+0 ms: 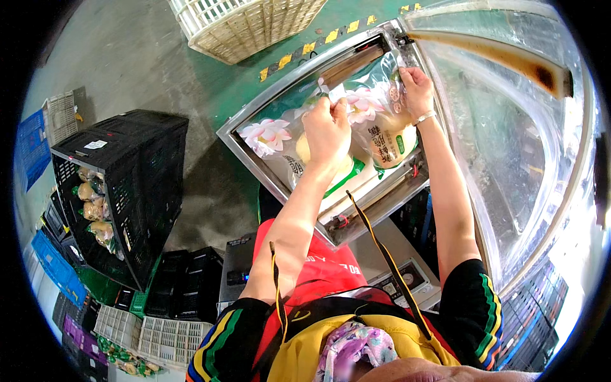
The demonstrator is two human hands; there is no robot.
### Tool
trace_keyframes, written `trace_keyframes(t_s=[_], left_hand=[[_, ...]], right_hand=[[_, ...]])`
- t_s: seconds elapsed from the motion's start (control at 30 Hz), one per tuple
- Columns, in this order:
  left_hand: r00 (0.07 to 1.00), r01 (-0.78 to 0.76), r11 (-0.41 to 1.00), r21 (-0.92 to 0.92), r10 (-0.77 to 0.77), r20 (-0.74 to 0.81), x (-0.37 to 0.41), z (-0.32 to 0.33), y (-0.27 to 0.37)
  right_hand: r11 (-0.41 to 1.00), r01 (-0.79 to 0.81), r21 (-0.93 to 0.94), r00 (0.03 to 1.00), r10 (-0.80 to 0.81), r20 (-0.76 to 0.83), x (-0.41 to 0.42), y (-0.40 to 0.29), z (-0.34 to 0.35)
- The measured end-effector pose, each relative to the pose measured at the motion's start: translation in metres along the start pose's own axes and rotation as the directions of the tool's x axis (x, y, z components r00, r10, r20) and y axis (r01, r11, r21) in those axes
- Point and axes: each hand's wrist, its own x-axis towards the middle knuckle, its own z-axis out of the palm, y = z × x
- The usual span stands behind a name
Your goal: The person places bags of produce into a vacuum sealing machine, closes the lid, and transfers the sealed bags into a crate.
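Note:
Two clear plastic bags printed with pink lotus flowers lie side by side in the metal chamber of a vacuum sealing machine (pixel 281 102). Pale lumps that look like lotus root fill their lower ends. At the upper right corner of the right bag (pixel 389 136), my right hand (pixel 417 90) pinches the plastic. My left hand (pixel 329 129) grips plastic near that bag's upper left corner, and my forearm crosses over the left bag (pixel 267 136), hiding part of it. Hinged up on the right stands the machine's transparent lid (pixel 506 143).
A black crate (pixel 138 157) holding several packed bags (pixel 93 196) stands on the left. Beyond the machine is a white plastic basket (pixel 253 33) on the floor. White crates (pixel 167 339) and black crates (pixel 191 281) sit at lower left. A brown-stained bar (pixel 501 57) spans the lid.

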Motion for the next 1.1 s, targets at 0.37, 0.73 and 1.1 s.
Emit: trace_keyframes(t_s=[0.37,0.73,1.1], left_hand=[[0.997,0.022,0.940,0.341,-0.047,0.065,0.033,-0.021,-0.009],[0.991,0.050,0.851,0.522,-0.108,0.082,0.048,-0.035,0.001],[0.995,-0.097,0.712,0.696,0.049,0.088,0.058,-0.034,-0.004]], right_hand=[[0.994,-0.054,-0.096,0.998,0.057,0.024,0.018,0.012,0.018],[0.955,-0.111,-0.277,0.994,0.100,-0.055,0.010,-0.026,0.032],[0.864,-0.038,-0.501,0.996,-0.006,-0.087,0.024,-0.008,0.037]])
